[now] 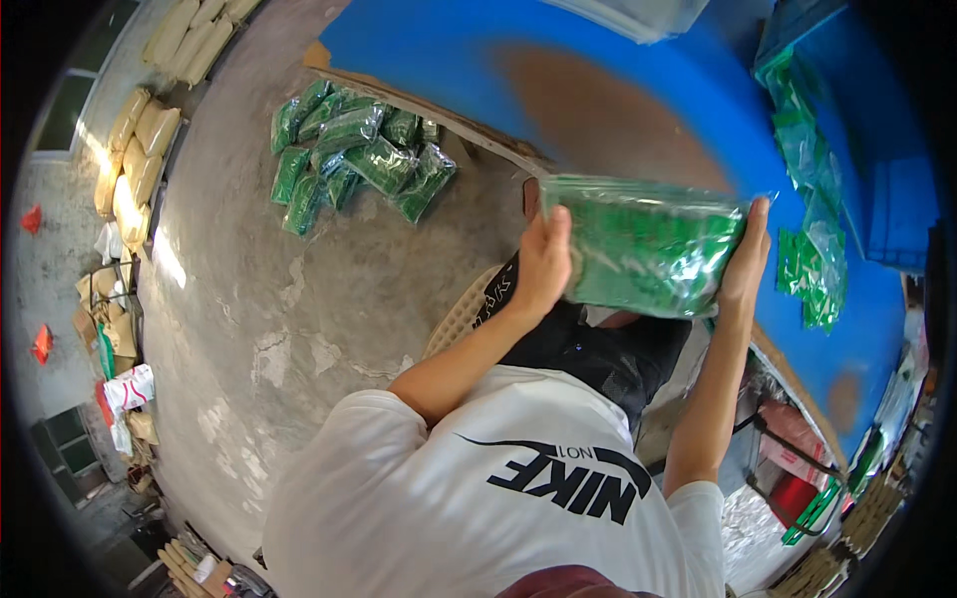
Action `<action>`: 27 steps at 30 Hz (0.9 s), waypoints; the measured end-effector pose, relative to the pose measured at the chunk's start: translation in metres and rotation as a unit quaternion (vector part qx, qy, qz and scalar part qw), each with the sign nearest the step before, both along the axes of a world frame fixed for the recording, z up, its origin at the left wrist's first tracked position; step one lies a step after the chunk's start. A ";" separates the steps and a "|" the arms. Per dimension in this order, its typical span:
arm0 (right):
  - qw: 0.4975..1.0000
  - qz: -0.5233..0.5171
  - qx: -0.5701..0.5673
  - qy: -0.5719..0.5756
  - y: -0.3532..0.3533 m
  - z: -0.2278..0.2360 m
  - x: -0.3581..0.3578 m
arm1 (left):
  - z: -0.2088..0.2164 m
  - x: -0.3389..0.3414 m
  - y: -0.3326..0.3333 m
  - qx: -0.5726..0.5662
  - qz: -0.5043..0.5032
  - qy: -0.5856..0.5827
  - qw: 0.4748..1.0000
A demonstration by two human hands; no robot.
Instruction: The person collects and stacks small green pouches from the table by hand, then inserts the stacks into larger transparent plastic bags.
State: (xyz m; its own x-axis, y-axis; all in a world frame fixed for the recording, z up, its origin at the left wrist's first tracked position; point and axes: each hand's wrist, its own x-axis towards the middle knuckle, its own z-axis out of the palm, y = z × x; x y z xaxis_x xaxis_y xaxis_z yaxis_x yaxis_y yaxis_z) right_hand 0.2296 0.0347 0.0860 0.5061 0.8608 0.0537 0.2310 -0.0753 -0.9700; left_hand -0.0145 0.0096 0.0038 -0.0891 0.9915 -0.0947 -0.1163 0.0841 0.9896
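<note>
Between my two hands I hold up a clear plastic bag (648, 244) packed with green pieces, tilted above my lap at the table's edge. My left hand (543, 261) grips its left side, the thumb lying near the upper corner. At the opposite side, my right hand (746, 254) clasps the bag's edge. What the green contents are is blurred by the shiny plastic. A heap of similar filled green bags (359, 149) lies on the concrete floor to the left of the table.
The blue table (429, 45) has a worn brown patch. Along its right side lie loose green packets (812, 269), near a blue crate (892, 214). A translucent bin (638, 15) stands at the far edge. Stacked tan sacks (150, 135) line the left wall.
</note>
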 end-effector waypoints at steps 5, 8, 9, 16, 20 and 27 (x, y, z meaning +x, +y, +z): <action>0.930 0.187 -0.082 -0.304 -0.054 0.001 -0.067 | -0.009 -0.050 0.033 -0.210 0.053 -0.176 0.960; 0.918 0.357 0.123 -0.120 -0.045 -0.010 -0.103 | -0.068 -0.098 0.044 -0.102 -0.211 -0.190 0.953; 0.923 0.350 0.104 -0.122 -0.048 -0.003 -0.093 | -0.076 -0.111 0.031 -0.107 -0.192 -0.231 0.948; 0.957 -0.034 0.084 -0.274 -0.068 0.018 0.079 | -0.153 -0.406 0.084 -0.125 0.179 -0.398 0.891; 0.888 -0.141 0.049 -0.435 -0.074 0.001 0.245 | -0.096 -0.330 0.129 -0.308 0.239 -0.453 0.802; 0.839 -0.139 -0.234 -0.471 -0.035 -0.043 0.228 | 0.005 -0.150 0.079 -0.152 -0.357 -0.510 0.768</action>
State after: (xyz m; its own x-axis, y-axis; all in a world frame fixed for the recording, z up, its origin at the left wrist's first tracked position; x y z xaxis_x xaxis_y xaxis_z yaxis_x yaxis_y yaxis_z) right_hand 0.4575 -0.0002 0.0430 0.6129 0.7554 0.2319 0.7896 -0.5743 -0.2163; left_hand -0.1646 0.0882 0.0090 0.7417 0.6707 0.0087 -0.6338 0.6965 0.3364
